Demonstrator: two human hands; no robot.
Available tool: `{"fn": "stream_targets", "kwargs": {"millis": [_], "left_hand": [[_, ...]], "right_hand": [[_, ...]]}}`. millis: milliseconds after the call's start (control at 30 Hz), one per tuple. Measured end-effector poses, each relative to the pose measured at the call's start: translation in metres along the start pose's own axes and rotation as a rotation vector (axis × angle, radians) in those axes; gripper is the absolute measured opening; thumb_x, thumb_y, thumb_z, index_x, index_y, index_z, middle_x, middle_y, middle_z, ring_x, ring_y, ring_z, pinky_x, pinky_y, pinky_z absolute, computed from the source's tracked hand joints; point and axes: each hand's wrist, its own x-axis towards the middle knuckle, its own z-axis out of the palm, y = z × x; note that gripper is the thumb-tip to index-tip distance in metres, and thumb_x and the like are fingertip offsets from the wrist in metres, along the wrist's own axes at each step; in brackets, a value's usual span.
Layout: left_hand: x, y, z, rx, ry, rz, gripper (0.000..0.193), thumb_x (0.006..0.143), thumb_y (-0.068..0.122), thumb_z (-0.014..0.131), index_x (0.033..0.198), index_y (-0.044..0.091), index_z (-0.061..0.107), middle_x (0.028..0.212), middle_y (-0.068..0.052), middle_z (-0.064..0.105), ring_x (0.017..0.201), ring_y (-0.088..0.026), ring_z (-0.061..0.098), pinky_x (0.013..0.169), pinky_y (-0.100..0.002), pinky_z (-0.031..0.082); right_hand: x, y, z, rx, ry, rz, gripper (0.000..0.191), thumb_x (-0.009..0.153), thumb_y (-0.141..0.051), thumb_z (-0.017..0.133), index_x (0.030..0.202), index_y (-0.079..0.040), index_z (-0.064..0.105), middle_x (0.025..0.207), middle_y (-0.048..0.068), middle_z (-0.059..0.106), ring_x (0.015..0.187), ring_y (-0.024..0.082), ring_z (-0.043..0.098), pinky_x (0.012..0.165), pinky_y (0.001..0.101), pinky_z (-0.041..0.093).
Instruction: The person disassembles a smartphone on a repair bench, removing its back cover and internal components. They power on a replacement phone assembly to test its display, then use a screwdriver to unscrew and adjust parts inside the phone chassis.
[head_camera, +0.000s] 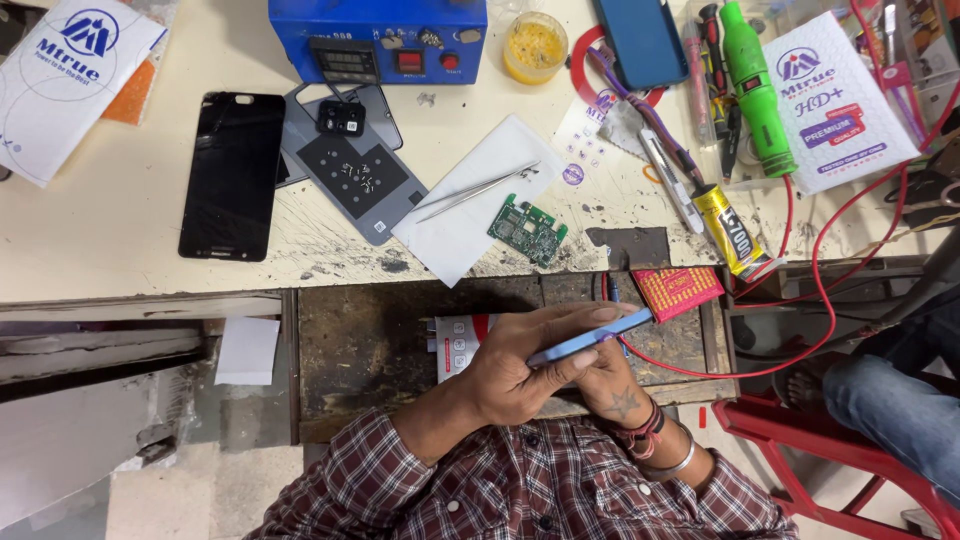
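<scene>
Both hands are gripping a slim light-blue phone body (590, 340) edge-on, below the workbench's front edge.
The left hand (515, 370) is wrapping it; the right hand (615, 385) is pinching from underneath (green circuit board (527, 230) lying at twelve o'clock); supporting both long edges evenly should prevent flexing.

We see a light blue phone (590, 340), a red-and-white plaid shirt (520, 490), a green circuit board (527, 230), a black screen (231, 175), a blue box (377, 25), a bright green tool (755, 90), a yellow glue tube (728, 230), red wires (815, 290) and a cream counter (120, 220).
</scene>
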Motion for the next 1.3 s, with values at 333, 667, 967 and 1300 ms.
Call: {"fn": "stream_targets", "kwargs": {"millis": [333,667,967,1300], "left_hand": [[0.006,0.024,0.006,0.242,0.035,-0.024,0.050,0.105,0.012,0.066,0.153,0.018,0.051,0.149,-0.013,0.063,0.136,-0.032,0.068,0.108,-0.038,0.063],[0.008,0.062,0.009,0.387,-0.025,-0.246,0.057,0.094,0.008,0.066,0.149,0.015,0.053,0.144,-0.013,0.065,0.123,-0.037,0.069,0.096,-0.044,0.063],[0.006,0.059,0.013,0.342,-0.060,-0.421,0.033,0.103,0.020,0.062,0.133,0.007,0.062,0.116,-0.015,0.073,0.090,-0.035,0.076,0.069,-0.044,0.061],[0.002,0.058,0.016,0.299,-0.024,-0.437,0.031,0.103,0.021,0.061,0.130,0.005,0.063,0.103,-0.015,0.073,0.085,-0.033,0.076,0.066,-0.044,0.057]], "right_hand": [[-0.002,0.001,0.004,-0.029,0.149,-0.122,0.050,0.093,-0.028,0.079,0.130,0.001,0.060,0.120,0.012,0.067,0.108,0.019,0.068,0.090,0.0350,0.060],[-0.020,-0.100,0.001,-0.527,0.260,-0.849,0.048,0.101,-0.034,0.074,0.139,-0.010,0.058,0.146,0.013,0.057,0.139,0.028,0.055,0.121,0.0442,0.043],[-0.015,-0.128,0.006,-0.438,0.036,-0.595,0.017,0.095,-0.016,0.076,0.106,-0.003,0.075,0.119,0.014,0.073,0.120,0.034,0.070,0.112,0.0480,0.054],[-0.016,-0.124,0.002,-0.360,0.006,-0.514,0.017,0.095,-0.013,0.075,0.106,-0.001,0.076,0.116,0.015,0.074,0.114,0.030,0.073,0.109,0.0456,0.057]]}}
